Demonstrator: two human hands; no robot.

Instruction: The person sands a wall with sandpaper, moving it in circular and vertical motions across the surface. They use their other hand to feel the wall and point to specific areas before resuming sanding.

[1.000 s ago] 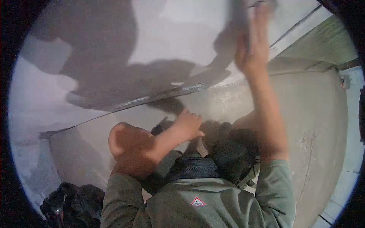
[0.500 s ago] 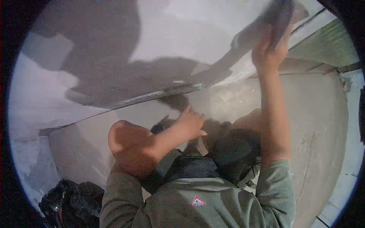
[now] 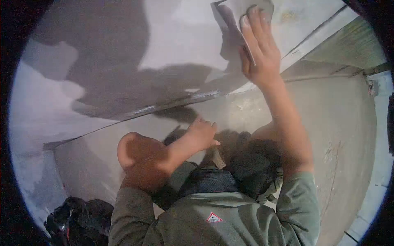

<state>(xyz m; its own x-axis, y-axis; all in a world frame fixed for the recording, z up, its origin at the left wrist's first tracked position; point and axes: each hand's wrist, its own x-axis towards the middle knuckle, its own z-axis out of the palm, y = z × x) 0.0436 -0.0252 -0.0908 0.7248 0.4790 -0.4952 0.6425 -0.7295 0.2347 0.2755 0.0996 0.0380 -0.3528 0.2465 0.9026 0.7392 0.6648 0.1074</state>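
Note:
Against the pale wall (image 3: 186, 37), at the upper right, my right hand (image 3: 262, 51) presses a thin grey sheet (image 3: 234, 12) flat, its fingers lying over the sheet and the thumb at its lower edge. My left hand (image 3: 203, 133) hangs in front of my knees, fingers loosely apart, with nothing seen in it. A small light brown piece (image 3: 218, 160) shows below the left hand, between my legs; it does not clearly touch the hand.
A grey floor (image 3: 349, 123) meets the wall along a rough, slanting seam (image 3: 152, 108). A black plastic bag (image 3: 88, 221) lies at the lower left. A greenish panel (image 3: 349, 45) is at the upper right.
My right hand has moved left across the wall with the sheet, which now lies flatter against the surface. My left hand has barely shifted.

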